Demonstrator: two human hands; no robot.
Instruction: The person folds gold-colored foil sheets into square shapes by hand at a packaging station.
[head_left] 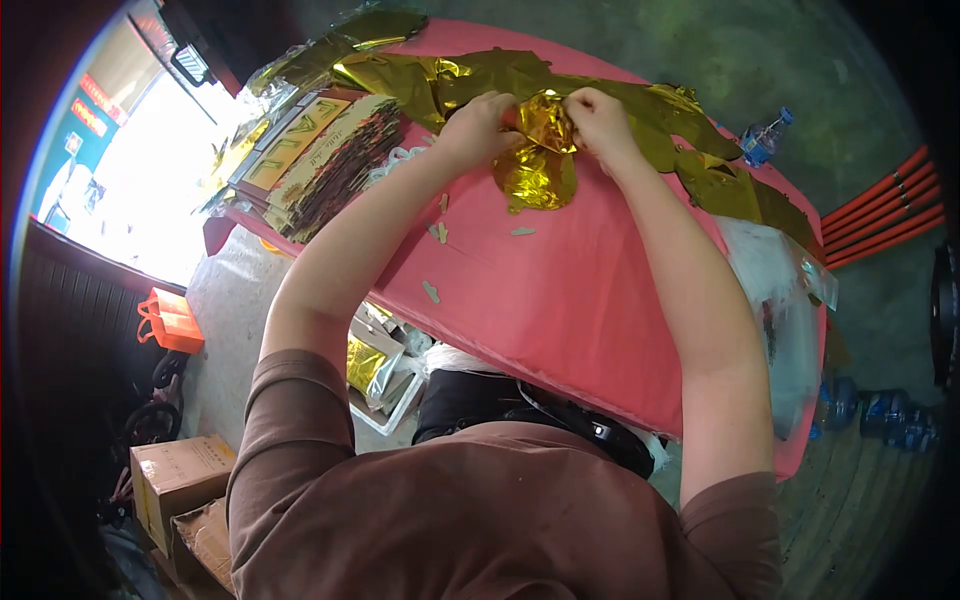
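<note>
A crinkled gold foil balloon point(538, 180), flat and shiny, hangs down over the pink-covered table point(560, 290). My left hand point(483, 128) pinches its upper left side with the fingers closed. On its upper right edge, my right hand point(603, 125) is closed too, thumb and fingers gripping the foil. Behind both hands lie more flat gold foil balloons point(490, 75), spread along the table's far side. Several small pale cut-out pieces point(431, 291) are scattered on the cloth below my left forearm.
A stack of printed cards point(335, 165) and white looped pieces point(396, 160) sit at the left. Clear plastic bags point(775, 300) lie at the right edge, and a water bottle point(766, 138) stands beyond. Cardboard boxes point(182, 475) and an orange bag point(170, 322) are at lower left.
</note>
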